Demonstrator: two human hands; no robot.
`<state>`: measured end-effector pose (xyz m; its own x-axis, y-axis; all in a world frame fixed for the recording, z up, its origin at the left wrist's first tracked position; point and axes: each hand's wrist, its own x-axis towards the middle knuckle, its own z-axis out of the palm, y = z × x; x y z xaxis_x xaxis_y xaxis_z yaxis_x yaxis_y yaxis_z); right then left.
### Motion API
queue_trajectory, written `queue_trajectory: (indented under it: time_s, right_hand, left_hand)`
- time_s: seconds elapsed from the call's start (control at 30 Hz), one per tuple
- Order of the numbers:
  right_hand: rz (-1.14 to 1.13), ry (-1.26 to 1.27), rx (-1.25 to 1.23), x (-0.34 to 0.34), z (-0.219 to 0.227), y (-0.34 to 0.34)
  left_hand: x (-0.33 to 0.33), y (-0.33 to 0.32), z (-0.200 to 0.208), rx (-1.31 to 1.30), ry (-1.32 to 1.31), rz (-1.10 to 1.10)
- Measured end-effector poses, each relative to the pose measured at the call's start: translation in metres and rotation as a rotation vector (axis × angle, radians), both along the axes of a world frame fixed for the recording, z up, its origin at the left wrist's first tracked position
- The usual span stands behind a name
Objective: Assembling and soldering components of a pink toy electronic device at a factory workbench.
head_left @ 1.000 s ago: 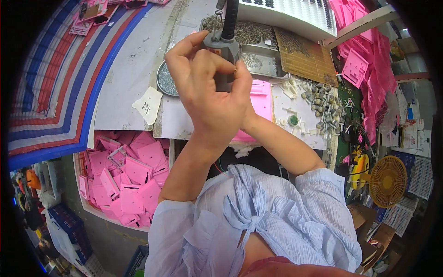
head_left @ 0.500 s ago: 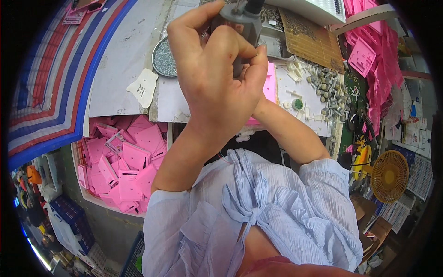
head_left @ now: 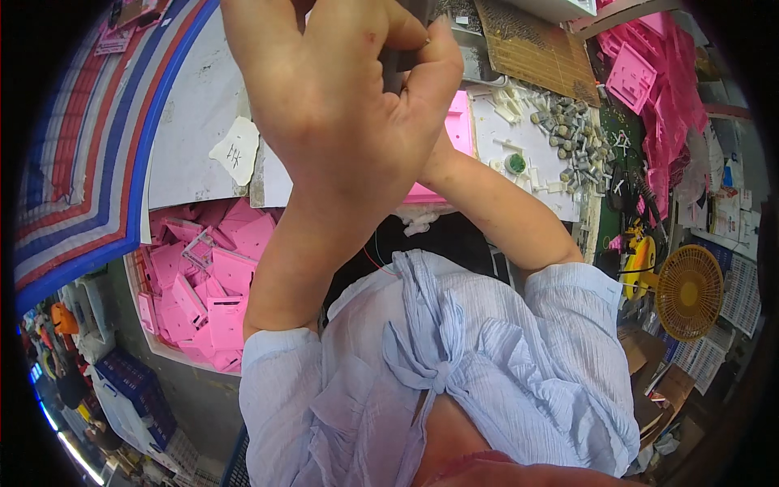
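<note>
My left hand (head_left: 333, 97) is raised close in front of me, its back toward the view. Its fingers and thumb are closed round a dark grey tool (head_left: 395, 65), which shows only in part between them; its kind I cannot make out. My right forearm (head_left: 499, 211) passes behind the left hand. The right hand itself is hidden there, so its fingers do not show. Below the hands, a pink plastic panel (head_left: 459, 122) lies on the white worktable (head_left: 187, 166), partly covered by the left hand and right forearm.
A bin of pink plastic parts (head_left: 219, 284) stands at the left, below a striped sheet (head_left: 97, 154). Grey-headed fittings (head_left: 572, 142), small white pieces (head_left: 507, 105) and brown cardboard (head_left: 540, 49) lie at right. A white scrap (head_left: 237, 152) lies left; a yellow fan (head_left: 690, 292) stands far right.
My left hand has moved up, left and nearer the view, and now covers the round tin of small metal bits. The tool's black top has gone out of sight.
</note>
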<state>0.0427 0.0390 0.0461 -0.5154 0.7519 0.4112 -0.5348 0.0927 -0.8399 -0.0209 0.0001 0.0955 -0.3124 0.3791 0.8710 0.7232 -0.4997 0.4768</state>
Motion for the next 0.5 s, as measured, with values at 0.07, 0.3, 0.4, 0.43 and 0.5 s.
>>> queue_trajectory:
  time_s: [0.07,0.3,0.4,0.43,0.5]
  right_hand:
    - [0.083,0.083,-0.063,-0.003,-0.003,0.001]
    - [0.202,0.157,-0.314,-0.005,0.000,0.008]
    - [0.174,0.058,-0.423,0.002,0.013,-0.002]
    - [0.157,0.040,-0.434,0.004,0.015,-0.004]
    - [0.121,0.047,-0.332,0.006,0.005,-0.005]
  left_hand:
    - [0.002,0.000,0.002,0.005,-0.002,0.009]
    - [0.006,-0.007,-0.001,-0.012,-0.035,0.007]
    - [0.006,-0.012,-0.004,-0.027,-0.019,-0.010]
    - [0.007,-0.011,-0.004,-0.022,-0.008,-0.020]
    - [0.002,-0.008,-0.001,-0.005,0.052,-0.067]
